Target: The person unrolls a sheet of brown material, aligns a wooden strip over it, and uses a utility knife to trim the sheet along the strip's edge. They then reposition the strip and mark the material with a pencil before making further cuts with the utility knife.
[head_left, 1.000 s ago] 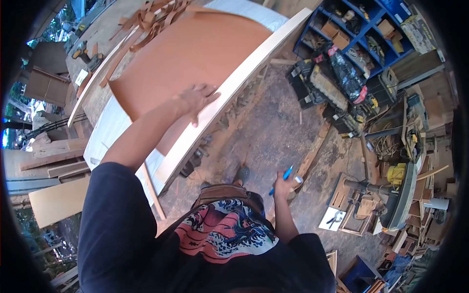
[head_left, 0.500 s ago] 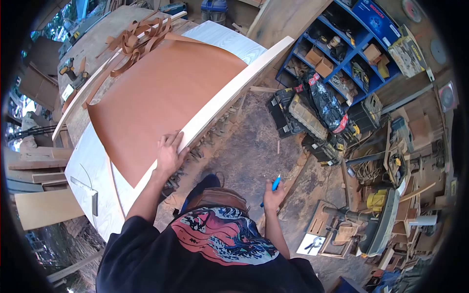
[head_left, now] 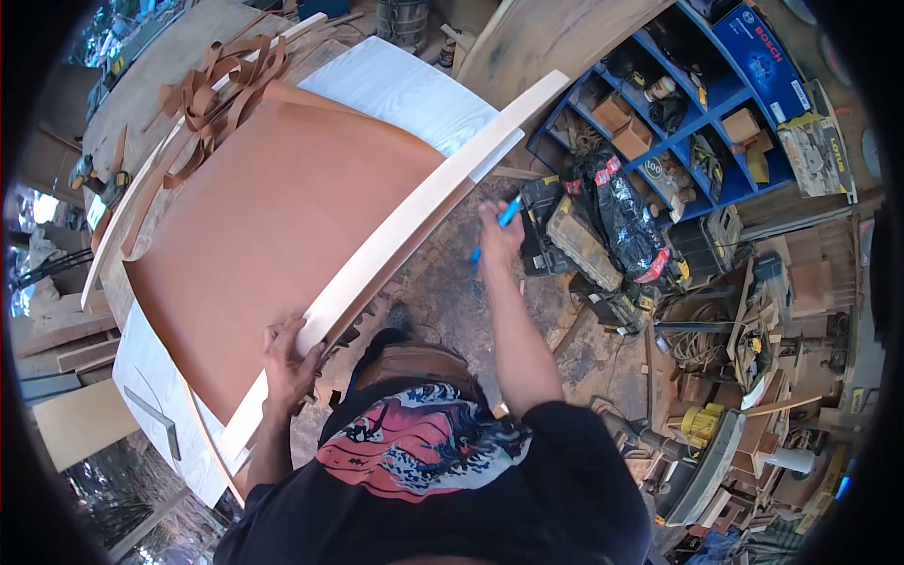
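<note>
My left hand (head_left: 290, 363) is wrapped round the near part of a long pale wooden strip (head_left: 414, 215), fingers on top and thumb by the side edge. The strip lies along the right edge of a brown leather-like sheet (head_left: 292, 198). Beneath the sheet is a white wood-grained panel (head_left: 400, 87), showing at the far and near ends. My right hand (head_left: 501, 235) is closed around a blue pen (head_left: 509, 211), held in the air to the right of the strip and apart from it.
Curled brown offcuts (head_left: 226, 89) lie at the far left of the table, near a second wooden strip (head_left: 99, 266). A metal square (head_left: 155, 421) rests on the panel's near end. Blue shelves (head_left: 692, 127) and tool cases (head_left: 584, 240) stand to the right on the dusty floor.
My right hand has moved forward with the pen, towards the strip's far end. My left hand keeps its hold on the strip. The view has shifted a little.
</note>
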The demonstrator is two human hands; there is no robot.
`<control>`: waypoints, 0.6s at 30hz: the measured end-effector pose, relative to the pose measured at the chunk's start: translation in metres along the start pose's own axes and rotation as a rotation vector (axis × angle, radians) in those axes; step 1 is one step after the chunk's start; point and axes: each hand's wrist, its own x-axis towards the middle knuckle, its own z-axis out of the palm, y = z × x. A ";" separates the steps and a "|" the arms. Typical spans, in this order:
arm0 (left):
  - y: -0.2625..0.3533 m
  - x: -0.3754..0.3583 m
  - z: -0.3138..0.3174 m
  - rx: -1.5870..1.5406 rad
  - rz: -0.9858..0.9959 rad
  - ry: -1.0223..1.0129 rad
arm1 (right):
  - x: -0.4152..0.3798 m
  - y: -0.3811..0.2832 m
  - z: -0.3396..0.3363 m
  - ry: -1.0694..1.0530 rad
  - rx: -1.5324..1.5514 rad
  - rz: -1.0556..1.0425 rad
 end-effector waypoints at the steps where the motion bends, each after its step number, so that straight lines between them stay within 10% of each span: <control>1: 0.004 0.005 0.003 -0.023 -0.056 -0.002 | 0.015 0.012 0.005 -0.031 -0.019 -0.074; 18: 0.044 0.021 0.044 0.240 -0.266 0.083 | 0.051 -0.005 0.013 -0.291 -0.211 -0.255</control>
